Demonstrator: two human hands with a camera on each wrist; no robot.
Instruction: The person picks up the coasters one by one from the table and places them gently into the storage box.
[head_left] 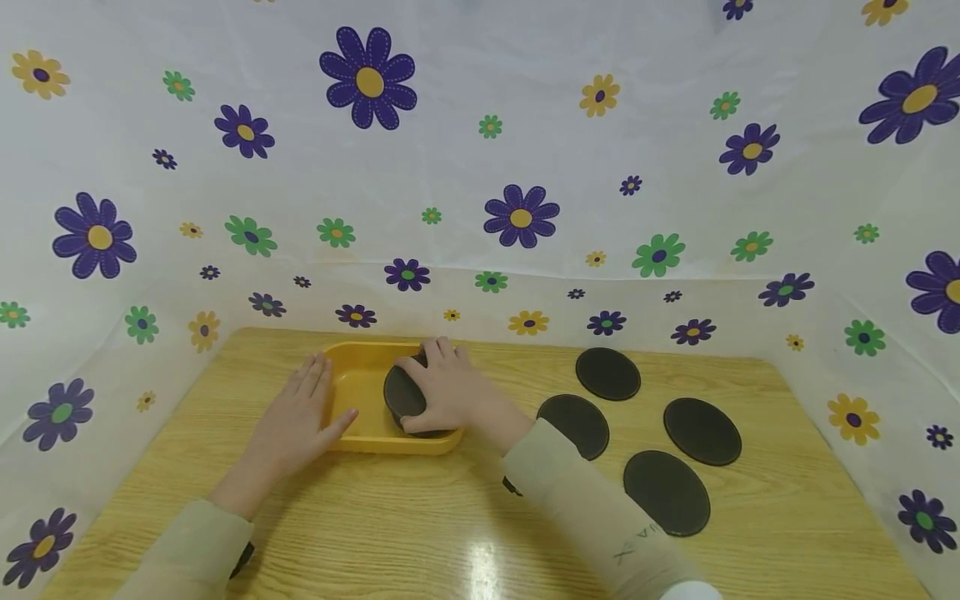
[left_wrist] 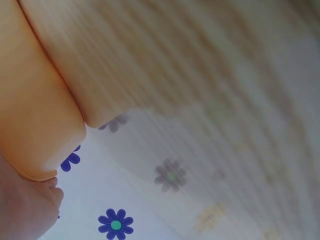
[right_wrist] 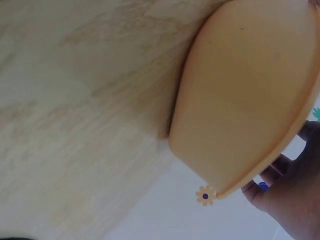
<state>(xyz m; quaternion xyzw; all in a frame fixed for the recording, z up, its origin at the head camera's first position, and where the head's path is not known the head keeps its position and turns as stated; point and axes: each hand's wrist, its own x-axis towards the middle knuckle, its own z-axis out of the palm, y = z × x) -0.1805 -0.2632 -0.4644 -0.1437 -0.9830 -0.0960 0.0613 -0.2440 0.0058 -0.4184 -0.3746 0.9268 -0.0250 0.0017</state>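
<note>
A shallow yellow plastic tray [head_left: 367,446] stands at the back left of the wooden table. My right hand [head_left: 450,392] reaches into its right end and grips a black round coaster [head_left: 405,393] between the thumb and spread fingers. The hand covers much of the coaster, so I cannot tell whether it is one or a stack. My left hand [head_left: 296,417] rests on the tray's left rim, its fingers straight and close together and its thumb pointing inward over the tray. Both wrist views show the tray's outer wall [left_wrist: 40,90] with part of a hand at its rim.
Several flat black discs lie on the table at the right: a far one [head_left: 608,373], one partly behind the right forearm [head_left: 577,423], a right one [head_left: 702,431] and a near one [head_left: 667,492]. A white flowered cloth [head_left: 450,167] surrounds the table's back and sides.
</note>
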